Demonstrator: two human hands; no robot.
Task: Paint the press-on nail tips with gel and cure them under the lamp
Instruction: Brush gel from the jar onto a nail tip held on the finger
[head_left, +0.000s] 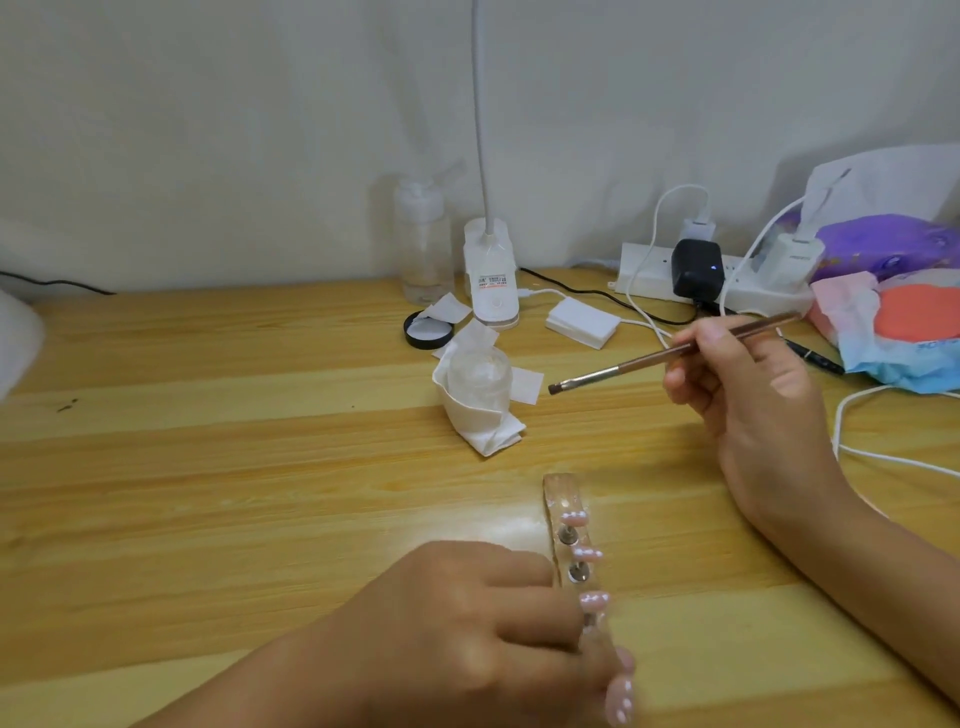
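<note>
Pink, glossy nail tips (589, 554) sit on small metal pegs along a clear holder strip (562, 493). The strip lies on the wooden table (208, 441), near and right of centre, running near to far. Bare wood spreads wide to the left and between the strip and a tissue-wrapped jar (475, 382) farther back. Cables (883, 457) and a power strip (654, 280) crowd the far right. The left hand (467, 623), somewhat blurred, curls over the strip's near end and grips it. The right hand (743, 379), raised at right, pinches a brush (639, 361) with its bristles pointing left.
</note>
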